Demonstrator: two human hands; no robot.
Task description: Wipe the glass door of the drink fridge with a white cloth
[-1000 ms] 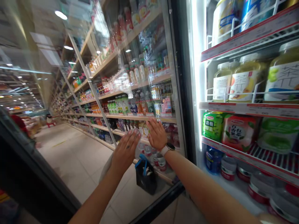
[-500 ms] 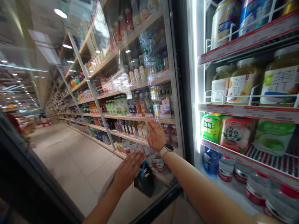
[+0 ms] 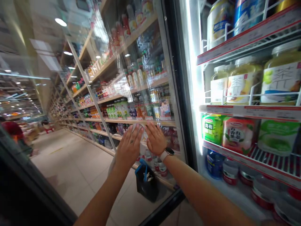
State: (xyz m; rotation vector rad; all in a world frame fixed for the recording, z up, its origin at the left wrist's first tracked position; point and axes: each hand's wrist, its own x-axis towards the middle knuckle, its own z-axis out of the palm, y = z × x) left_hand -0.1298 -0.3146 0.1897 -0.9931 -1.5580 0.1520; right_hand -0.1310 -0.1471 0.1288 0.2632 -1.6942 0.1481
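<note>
My left hand (image 3: 129,145) lies flat against the glass door (image 3: 91,175), fingers stretched upward. Right beside it, my right hand (image 3: 155,138) is also spread against the glass, with a watch (image 3: 169,151) on its wrist. Between and behind the fingers shows a pale patch; whether it is a thin cloth or a reflection I cannot tell. The dark door frame (image 3: 180,94) runs to the right of both hands. Through the pane, below the hands, a dark bin (image 3: 147,186) with a blue part on top stands on the floor.
On my right is a lit cooler with wire shelves (image 3: 258,111) of bottled tea (image 3: 242,84), green pouches (image 3: 212,128) and water bottles (image 3: 230,171). Long drink shelves (image 3: 110,121) and a tiled floor (image 3: 72,160) show through the glass. A person in red (image 3: 14,133) is far left.
My left hand has slid up the glass and now sits level with and close to my right hand. The right hand has barely shifted. More of the bin shows beneath them.
</note>
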